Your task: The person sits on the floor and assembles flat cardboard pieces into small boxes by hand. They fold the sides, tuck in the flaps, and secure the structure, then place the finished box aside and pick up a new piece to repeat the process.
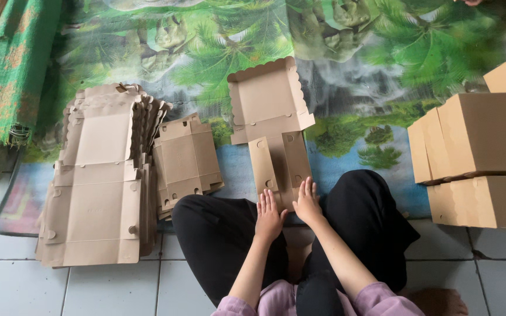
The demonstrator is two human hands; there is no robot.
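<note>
The flat cardboard box blank lay lengthwise straight ahead of the knees on the printed mat. The right hand pressed spread on its near end; the left hand, also flat, rested just beside it.

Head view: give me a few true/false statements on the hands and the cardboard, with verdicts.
1. Both hands rest flat on the half-folded cardboard box in front of the knees. True: the left hand and right hand lie palm down on its near end.
2. The right hand holds a pair of scissors. False: it holds nothing, its fingers spread on cardboard.
3. A tall stack of flat box blanks lies to the person's left. True.
4. The finished boxes stand to the person's left. False: they are stacked on the right.
5. The box under the hands has its scalloped lid shut. False: the lid lies open, away from the person.
</note>
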